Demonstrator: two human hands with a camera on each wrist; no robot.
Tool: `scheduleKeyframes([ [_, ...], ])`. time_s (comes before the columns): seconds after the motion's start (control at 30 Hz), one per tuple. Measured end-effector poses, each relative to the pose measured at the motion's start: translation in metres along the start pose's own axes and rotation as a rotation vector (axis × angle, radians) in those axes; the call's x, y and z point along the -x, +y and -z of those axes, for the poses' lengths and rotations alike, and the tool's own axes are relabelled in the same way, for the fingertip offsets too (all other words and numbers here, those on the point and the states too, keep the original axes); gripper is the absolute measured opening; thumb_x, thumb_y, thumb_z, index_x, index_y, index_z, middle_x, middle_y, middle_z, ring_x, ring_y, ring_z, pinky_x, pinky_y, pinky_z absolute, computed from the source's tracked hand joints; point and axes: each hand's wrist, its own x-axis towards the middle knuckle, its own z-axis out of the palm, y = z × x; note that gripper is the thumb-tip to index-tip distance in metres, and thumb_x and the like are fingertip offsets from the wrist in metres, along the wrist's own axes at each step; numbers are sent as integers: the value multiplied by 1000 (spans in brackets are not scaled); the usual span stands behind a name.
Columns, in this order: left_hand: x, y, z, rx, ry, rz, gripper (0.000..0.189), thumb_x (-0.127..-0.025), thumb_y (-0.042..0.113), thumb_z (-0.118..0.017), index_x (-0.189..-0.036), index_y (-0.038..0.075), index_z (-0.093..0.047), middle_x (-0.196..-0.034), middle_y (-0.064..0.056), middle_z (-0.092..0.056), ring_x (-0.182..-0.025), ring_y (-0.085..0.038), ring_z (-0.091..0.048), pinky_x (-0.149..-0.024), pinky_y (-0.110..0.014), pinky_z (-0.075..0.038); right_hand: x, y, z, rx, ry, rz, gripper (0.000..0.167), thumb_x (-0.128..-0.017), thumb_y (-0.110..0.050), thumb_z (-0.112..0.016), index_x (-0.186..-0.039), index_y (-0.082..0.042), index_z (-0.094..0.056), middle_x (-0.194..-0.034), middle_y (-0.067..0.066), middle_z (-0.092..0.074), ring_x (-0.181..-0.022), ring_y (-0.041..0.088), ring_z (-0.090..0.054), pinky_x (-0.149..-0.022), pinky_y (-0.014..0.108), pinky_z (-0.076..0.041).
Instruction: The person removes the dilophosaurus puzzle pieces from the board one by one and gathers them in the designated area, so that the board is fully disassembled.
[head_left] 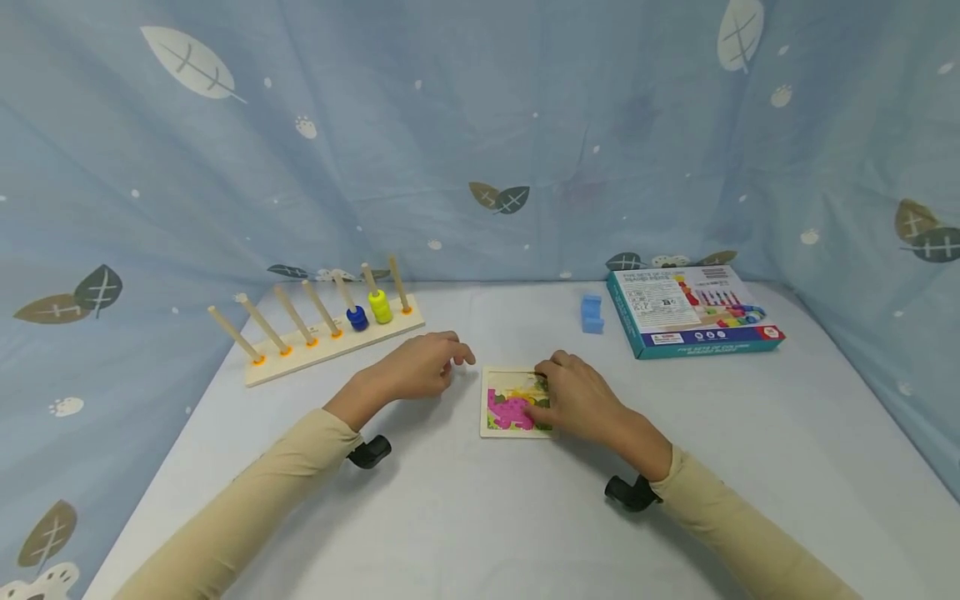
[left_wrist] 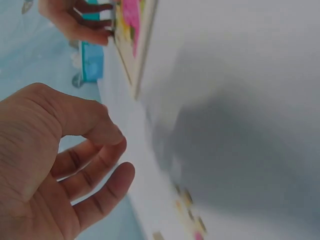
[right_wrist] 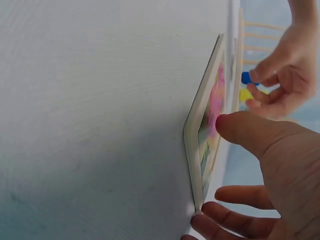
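A small square jigsaw puzzle [head_left: 510, 408] with a pink animal picture and a pale wooden frame lies flat on the white table. My right hand [head_left: 585, 400] holds it at its right side. The thumb lies over the picture, and the other fingertips meet the frame's edge in the right wrist view. Left of the puzzle, my left hand [head_left: 420, 367] hovers above the table, its fingers loosely bent and nothing between them. In the left wrist view, the thumb of the left hand [left_wrist: 75, 150] is close to a fingertip. The right hand covers the puzzle's right part.
A wooden peg rack [head_left: 337, 346] with several upright pegs, blue rings [head_left: 357, 318] and yellow rings [head_left: 380, 307] stands back left. At the back right lies a teal toy box [head_left: 693, 312], with a light-blue block [head_left: 592, 314] beside it. A patterned blue curtain [head_left: 480, 125] hangs behind.
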Motion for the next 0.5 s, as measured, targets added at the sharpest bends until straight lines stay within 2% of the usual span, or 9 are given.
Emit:
scheduleKeyframes([
  [0.27, -30, 24, -6, 3, -22, -51, 35, -87, 1, -63, -119, 12, -71, -109, -3, -64, -90, -15, -63, -77, -32, -51, 4, 6, 3, 3, -43, -51, 69, -75, -52, -82, -118, 0, -69, -109, 10, -58, -95, 24, -54, -79, 40, -51],
  [0.5, -52, 36, -11, -9, -57, -31, 32, -88, 9, -67, -120, 15, -71, -107, 0, -63, -91, -14, -62, -77, -30, -50, 3, 8, 6, 8, -82, -22, 74, -72, -52, -84, -120, 1, -67, -113, 11, -57, -98, 26, -52, -82, 41, -50],
])
